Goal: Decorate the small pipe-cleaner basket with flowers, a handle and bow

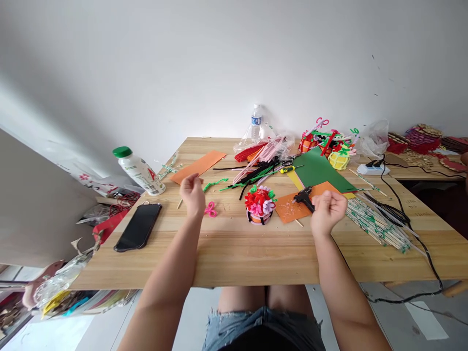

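My left hand [193,194] is raised over the table beside a green twisted pipe cleaner [215,185], its fingers curled together; anything between them is too small to make out. On the right, my right hand [328,208] has its fingertips pinched near the black glue gun [304,197], which lies on an orange sheet [290,210]. Between both hands a small flower basket [260,205] with red, pink, lilac and green pipe-cleaner petals stands upright, untouched. A pink looped piece [210,209] lies to its left.
Left are a phone [138,227] and a white bottle [139,171]. Pipe cleaners [261,165] lie behind the basket, green paper [321,170] and finished baskets [340,157] at back right. Wrapped sticks [378,224] and a black cable [426,258] lie right.
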{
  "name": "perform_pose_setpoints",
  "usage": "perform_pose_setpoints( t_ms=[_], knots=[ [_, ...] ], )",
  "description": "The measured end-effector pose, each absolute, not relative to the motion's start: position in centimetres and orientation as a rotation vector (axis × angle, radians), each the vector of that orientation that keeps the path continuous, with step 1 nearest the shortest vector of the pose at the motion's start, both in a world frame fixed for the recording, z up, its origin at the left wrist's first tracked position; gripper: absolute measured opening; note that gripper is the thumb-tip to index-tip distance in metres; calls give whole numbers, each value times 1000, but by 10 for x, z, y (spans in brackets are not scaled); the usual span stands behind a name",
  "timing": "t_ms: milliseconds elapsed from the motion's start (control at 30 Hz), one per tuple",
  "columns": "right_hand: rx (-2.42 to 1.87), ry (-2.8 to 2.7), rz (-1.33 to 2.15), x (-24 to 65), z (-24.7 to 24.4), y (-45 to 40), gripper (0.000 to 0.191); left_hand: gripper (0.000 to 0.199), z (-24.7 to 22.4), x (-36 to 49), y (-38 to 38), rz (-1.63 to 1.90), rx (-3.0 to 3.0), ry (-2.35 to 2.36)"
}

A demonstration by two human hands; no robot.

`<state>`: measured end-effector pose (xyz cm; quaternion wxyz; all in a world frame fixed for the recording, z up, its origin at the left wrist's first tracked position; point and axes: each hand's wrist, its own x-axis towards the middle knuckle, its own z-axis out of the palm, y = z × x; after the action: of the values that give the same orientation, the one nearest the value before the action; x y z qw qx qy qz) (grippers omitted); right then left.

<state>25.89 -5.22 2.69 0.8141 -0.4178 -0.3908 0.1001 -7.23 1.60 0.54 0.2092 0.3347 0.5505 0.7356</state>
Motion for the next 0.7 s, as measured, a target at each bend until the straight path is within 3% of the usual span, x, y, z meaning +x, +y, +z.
perform_pose_setpoints(
  t_ms=[200, 433, 700],
  knots=[
    [-961, -823, 212, 265, 31, -48, 31, 24, -10, -116, 31, 1945, 762, 1867],
    [-969, -852, 266, 255, 32, -53, 34, 35, -19, -119, 32, 1544, 1008, 2053],
    [-1033, -905, 378, 255, 34, -61, 27, 17, -28, -113, 26, 968, 1366, 2305]
  ],
)
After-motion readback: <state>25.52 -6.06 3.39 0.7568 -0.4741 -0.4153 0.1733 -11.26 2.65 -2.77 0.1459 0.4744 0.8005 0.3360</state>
